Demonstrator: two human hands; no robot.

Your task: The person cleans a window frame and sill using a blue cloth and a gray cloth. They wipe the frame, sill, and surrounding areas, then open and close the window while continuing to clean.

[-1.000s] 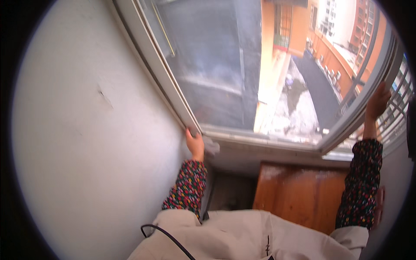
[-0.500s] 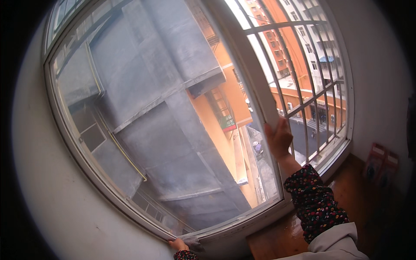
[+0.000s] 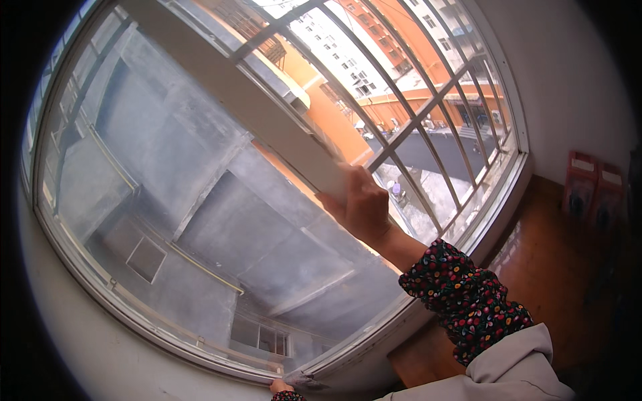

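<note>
My right hand (image 3: 366,207) is wrapped round the upright edge of a sliding window sash (image 3: 267,127), thumb on the inner face and fingers round the far side. Its pale frame runs diagonally across the view, and the glass (image 3: 221,220) beside it looks hazy. Down at the lower edge, my left hand (image 3: 281,385) shows only in part, touching the sill by the bottom track. A crumpled grey cloth (image 3: 307,381) lies right beside it; whether the fingers grip the cloth is hidden.
Metal security bars (image 3: 408,127) stand outside the opened part on the right. Beyond are orange and white buildings and a paved yard. Two red-and-white boxes (image 3: 580,184) stand by the right wall, near a glossy brown wooden surface (image 3: 521,267).
The sash has slid left with my right hand on it, and the barred opening shows wider. The view has shifted somewhat. My left hand stays by the sill.
</note>
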